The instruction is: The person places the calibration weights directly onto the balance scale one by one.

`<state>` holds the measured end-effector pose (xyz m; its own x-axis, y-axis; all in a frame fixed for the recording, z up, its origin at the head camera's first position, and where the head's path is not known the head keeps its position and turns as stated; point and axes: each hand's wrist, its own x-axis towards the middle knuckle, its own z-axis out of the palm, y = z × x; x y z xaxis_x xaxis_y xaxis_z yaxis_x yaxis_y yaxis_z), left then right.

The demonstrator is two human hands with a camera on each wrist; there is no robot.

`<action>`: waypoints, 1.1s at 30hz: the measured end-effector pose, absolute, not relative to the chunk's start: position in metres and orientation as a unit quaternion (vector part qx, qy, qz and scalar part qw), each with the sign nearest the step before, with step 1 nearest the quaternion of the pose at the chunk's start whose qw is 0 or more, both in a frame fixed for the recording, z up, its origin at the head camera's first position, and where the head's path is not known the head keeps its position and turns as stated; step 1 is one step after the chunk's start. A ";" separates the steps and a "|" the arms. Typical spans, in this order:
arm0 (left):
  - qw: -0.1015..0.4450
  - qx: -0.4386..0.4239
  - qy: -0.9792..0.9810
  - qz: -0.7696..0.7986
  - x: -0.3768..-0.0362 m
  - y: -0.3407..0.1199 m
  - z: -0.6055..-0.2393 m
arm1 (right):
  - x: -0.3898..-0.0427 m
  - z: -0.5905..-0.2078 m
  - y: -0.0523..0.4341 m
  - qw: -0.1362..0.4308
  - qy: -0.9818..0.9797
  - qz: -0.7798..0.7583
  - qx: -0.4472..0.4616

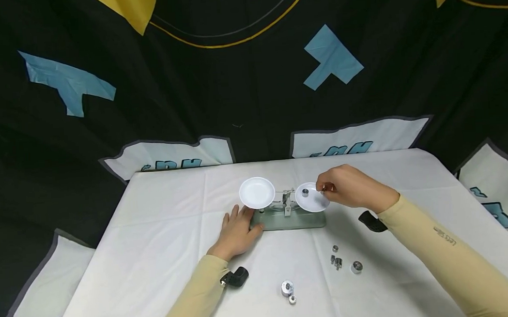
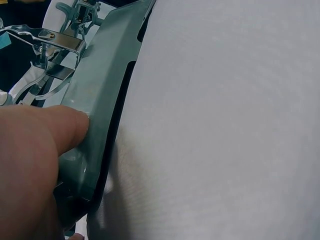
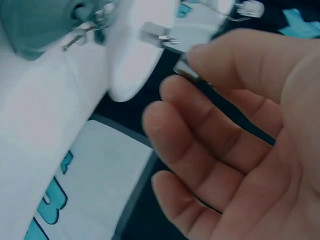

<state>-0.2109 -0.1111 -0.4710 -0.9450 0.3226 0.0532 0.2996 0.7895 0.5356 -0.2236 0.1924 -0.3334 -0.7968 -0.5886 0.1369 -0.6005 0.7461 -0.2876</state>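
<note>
A balance scale with a green base (image 1: pixel 293 221) stands on the table, carrying a white left pan (image 1: pixel 257 193) and a white right pan (image 1: pixel 313 204). My left hand (image 1: pixel 237 231) rests at the base's left end, fingers spread, its thumb (image 2: pixel 72 127) pressing on the green metal. One small metal weight (image 1: pixel 305 192) sits upright on the right pan. Over that pan's right edge, my right hand (image 1: pixel 353 187) pinches another small metal weight (image 3: pixel 185 70) between thumb and index finger. The other fingers of this hand are loosely bent in the right wrist view.
Right of centre, nearer me, stand several small metal weights (image 1: pixel 338 263) and a larger round weight (image 1: pixel 356 267). Closer to the front are a big weight (image 1: pixel 287 288) and a small one (image 1: pixel 292 299). White cloth covers the table (image 1: pixel 164 261); a dark curtain (image 1: pixel 241 96) hangs behind.
</note>
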 end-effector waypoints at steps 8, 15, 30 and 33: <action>0.021 0.163 0.946 0.281 -0.211 -0.113 -0.471 | -0.244 -0.342 0.182 0.017 -0.939 0.164 0.300; 0.021 0.166 0.944 0.283 -0.210 -0.113 -0.470 | -0.253 -0.347 0.177 0.017 -0.939 0.159 0.305; 0.021 0.167 0.944 0.283 -0.210 -0.112 -0.469 | -0.252 -0.354 0.169 0.028 -0.940 0.134 0.313; 0.020 0.169 0.944 0.283 -0.210 -0.112 -0.469 | -0.252 -0.354 0.168 0.030 -0.940 0.135 0.313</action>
